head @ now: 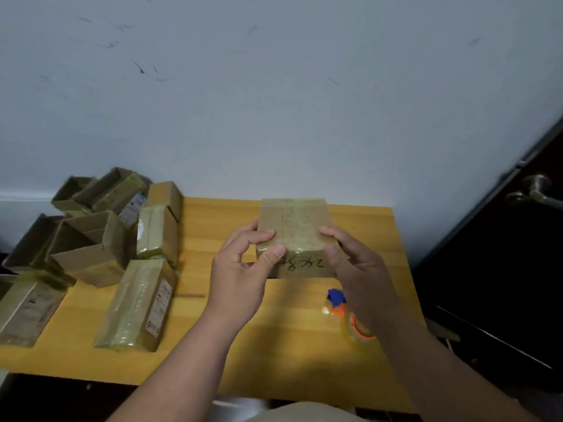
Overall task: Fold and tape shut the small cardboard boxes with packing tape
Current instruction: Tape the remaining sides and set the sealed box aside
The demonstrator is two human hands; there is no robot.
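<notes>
Head: both hands' grip on box [295, 226]

A box [294, 231] is held above the table [213, 345] centre; other boxes [122, 239] are piled far left, a tape roll [355, 324] near right.

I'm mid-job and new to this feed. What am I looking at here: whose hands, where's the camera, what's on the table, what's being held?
One picture, from a camera worn on a person's head, looking down at their bare hands. The left hand and right hand both grip a small taped box over a yellow wooden table. A tape roll with an orange core lies under the right wrist. Left on the table is a pile of boxes, some taped, some open.
</notes>
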